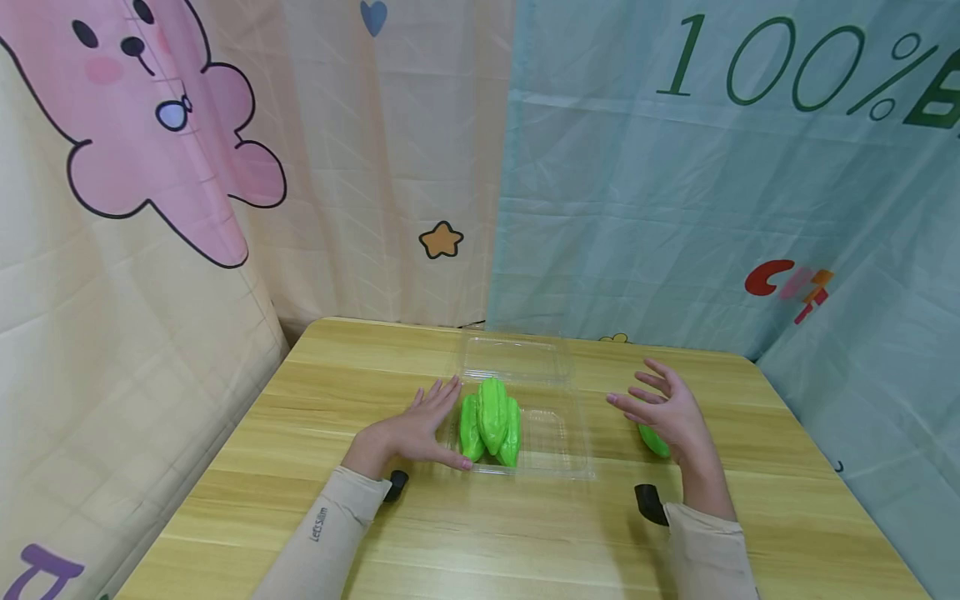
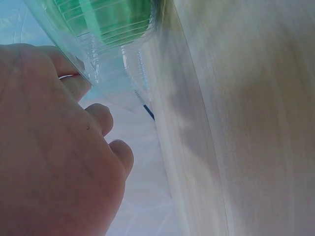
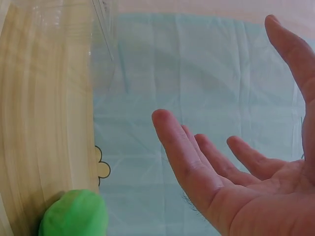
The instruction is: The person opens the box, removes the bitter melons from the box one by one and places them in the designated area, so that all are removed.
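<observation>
A clear plastic clamshell box (image 1: 551,433) lies unfolded on the table, its lid (image 1: 513,358) laid back behind the tray. Three bright green, ridged, long toy fruits (image 1: 492,415) sit in the tray's left half, one on top of the other two. My left hand (image 1: 420,427) spans the tray's left side with spread fingers, thumb at the front corner; the left wrist view shows its fingertips at the plastic rim. My right hand (image 1: 670,414) hovers right of the box, fingers apart and holding nothing. Another green fruit (image 3: 74,215) lies on the table, partly hidden behind that hand.
The wooden table (image 1: 480,542) has rounded back corners. Printed curtains (image 1: 637,208) hang close along its back and sides. Dark wrist pieces (image 1: 649,504) stick out from the sleeves, low over the tabletop.
</observation>
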Motion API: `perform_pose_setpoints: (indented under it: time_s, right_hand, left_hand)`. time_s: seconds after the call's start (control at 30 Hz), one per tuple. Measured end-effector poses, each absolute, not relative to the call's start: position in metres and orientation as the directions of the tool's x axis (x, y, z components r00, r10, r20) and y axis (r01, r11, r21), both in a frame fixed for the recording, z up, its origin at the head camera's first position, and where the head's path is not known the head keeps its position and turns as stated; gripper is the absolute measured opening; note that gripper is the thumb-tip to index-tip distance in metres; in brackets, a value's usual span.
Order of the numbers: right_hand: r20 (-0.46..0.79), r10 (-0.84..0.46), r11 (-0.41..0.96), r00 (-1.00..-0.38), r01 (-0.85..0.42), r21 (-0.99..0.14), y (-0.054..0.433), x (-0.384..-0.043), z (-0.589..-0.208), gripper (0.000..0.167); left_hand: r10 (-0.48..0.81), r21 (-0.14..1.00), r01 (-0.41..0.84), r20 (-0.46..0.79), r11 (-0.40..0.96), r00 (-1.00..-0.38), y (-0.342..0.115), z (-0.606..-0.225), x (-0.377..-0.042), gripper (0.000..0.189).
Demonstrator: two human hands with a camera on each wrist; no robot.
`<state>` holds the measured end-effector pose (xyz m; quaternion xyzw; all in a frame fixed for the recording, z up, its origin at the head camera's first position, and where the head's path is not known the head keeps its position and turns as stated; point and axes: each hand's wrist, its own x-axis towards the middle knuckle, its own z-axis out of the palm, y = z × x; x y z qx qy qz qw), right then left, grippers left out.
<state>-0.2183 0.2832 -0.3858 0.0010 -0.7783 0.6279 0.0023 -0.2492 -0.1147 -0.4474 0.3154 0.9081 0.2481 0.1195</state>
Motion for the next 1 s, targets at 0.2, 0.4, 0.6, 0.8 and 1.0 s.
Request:
perform_pose_setpoints:
  time_s: [0.2,0.4,0.6,0.8,1.0]
  right_hand:
    - [0.045,-0.039,0.278,-0.998,-0.054,-0.959,0.276,-0.218,-0.388,0.104]
    - [0.054,-0.072,0.324,-0.996,-0.075,-0.943,0.270,-0.218,-0.391,0.104]
    - [0.024,-0.101,0.333,-0.995,-0.056,-0.941,0.264,-0.222,-0.395,0.107]
    - [0.018,-0.137,0.324,-0.990,-0.062,-0.944,0.257,-0.223,-0.397,0.107]
    - [0.025,-0.169,0.302,-0.985,-0.076,-0.950,0.248,-0.223,-0.399,0.106]
  left_hand:
    - [0.630,0.530,0.511,-0.059,0.677,-0.774,-0.115,-0.448,-0.249,0.134]
    - [0.628,0.536,0.509,-0.051,0.673,-0.777,-0.114,-0.450,-0.250,0.134]
    - [0.632,0.533,0.514,-0.052,0.672,-0.773,-0.114,-0.448,-0.250,0.134]
    - [0.634,0.530,0.514,-0.059,0.674,-0.771,-0.114,-0.447,-0.249,0.134]
    - [0.636,0.535,0.516,-0.053,0.669,-0.770,-0.114,-0.447,-0.249,0.133]
